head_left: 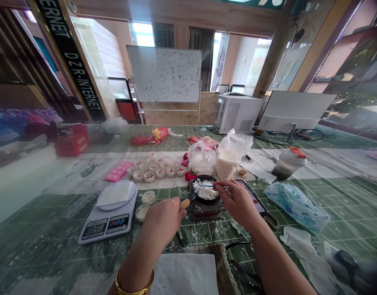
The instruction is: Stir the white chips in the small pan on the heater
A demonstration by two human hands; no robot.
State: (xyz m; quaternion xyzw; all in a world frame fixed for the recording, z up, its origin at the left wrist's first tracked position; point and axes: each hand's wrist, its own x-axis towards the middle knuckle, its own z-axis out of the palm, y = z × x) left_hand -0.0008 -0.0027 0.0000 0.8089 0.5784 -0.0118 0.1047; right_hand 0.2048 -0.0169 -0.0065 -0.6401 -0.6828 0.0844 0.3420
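Note:
A small black pan (213, 200) holding white flakes (205, 189) sits on a little burner (206, 209) at the table's middle. My left hand (164, 219) is closed around the pan's wooden handle (185, 202). My right hand (236, 200) pinches a thin blue stick (206, 185), whose tip rests in the white flakes. A gold bangle (133, 287) circles my left wrist.
A kitchen scale (109, 221) with a white plate stands to the left, two small cups (148, 197) beside it. Several filled little cups (156, 168), a pink mould (118, 171), bags of white material (229, 157), a lidded shaker (288, 162), a tissue pack (295, 205) and a phone (259, 205) surround the burner.

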